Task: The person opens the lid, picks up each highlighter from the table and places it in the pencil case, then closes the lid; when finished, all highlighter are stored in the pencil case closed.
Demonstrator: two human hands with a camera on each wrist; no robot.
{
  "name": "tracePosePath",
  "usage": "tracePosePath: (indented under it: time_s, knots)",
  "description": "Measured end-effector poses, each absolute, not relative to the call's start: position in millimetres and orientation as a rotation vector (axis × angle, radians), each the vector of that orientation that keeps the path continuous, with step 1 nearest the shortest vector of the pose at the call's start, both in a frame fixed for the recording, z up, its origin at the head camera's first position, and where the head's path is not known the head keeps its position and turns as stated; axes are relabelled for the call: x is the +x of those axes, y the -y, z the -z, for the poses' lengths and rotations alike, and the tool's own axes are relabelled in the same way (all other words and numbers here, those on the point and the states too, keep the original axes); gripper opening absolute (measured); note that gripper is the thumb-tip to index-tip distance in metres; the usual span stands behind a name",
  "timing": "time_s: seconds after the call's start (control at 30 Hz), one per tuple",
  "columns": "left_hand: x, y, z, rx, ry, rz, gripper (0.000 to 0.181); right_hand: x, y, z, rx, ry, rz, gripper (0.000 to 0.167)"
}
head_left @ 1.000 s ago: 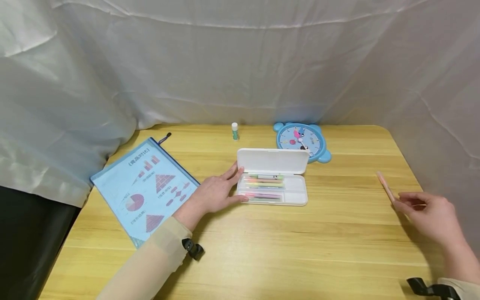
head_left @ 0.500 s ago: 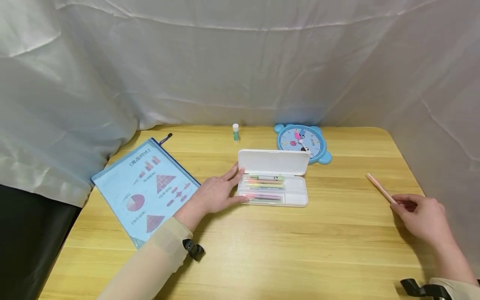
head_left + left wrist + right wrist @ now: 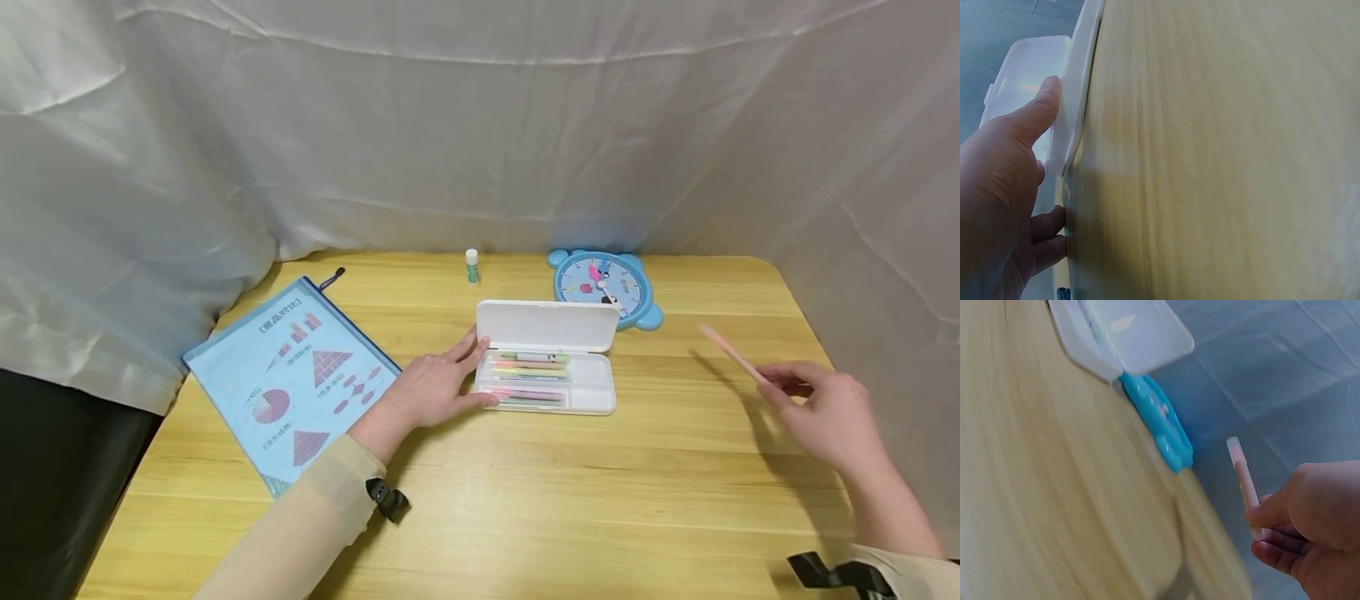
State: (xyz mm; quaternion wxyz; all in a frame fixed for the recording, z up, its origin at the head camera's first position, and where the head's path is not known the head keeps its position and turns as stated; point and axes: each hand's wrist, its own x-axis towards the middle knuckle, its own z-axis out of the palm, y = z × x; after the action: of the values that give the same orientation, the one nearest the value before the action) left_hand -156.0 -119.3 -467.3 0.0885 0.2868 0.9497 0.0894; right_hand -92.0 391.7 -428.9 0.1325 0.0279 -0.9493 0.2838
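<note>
A white pencil case (image 3: 592, 398) stands with its lid raised on the wooden table. Several coloured pens (image 3: 528, 369) lie in its left part. My left hand (image 3: 431, 387) holds the case's left end, thumb at the front corner and fingers toward the hinge side. In the left wrist view the thumb (image 3: 1041, 106) lies against the case's rim. Above the table at the right, my right hand (image 3: 825, 412) pinches a pale pink pen (image 3: 731, 352) near one end. The pen's clear-capped end points away, up and left; the right wrist view shows this cap (image 3: 1235, 450) plainly.
A blue toy clock (image 3: 637, 287) lies just behind the case, partly hidden by its lid. A glue stick (image 3: 472, 267) stands upright at the back. On the left lies a blue zip folder (image 3: 300, 375). A grey curtain (image 3: 480, 125) hangs behind the table.
My right hand has moved left and lifted off the table with the pink pen, whose tip now points farther left. The left hand and the pencil case stay put.
</note>
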Motion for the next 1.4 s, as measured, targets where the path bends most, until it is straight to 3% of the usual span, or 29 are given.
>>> tracePosePath:
  time_s: [0.7, 1.4]
  knots:
    - [-156, 120, 467, 0.852, -2.822, -0.282, 0.097, -107, -313, 395, 0.474, 2.548, -0.849, 0.026]
    - [-156, 120, 468, 0.852, -2.821, -0.293, 0.097, -118, -251, 396, 0.76, 2.615, -0.893, 0.026]
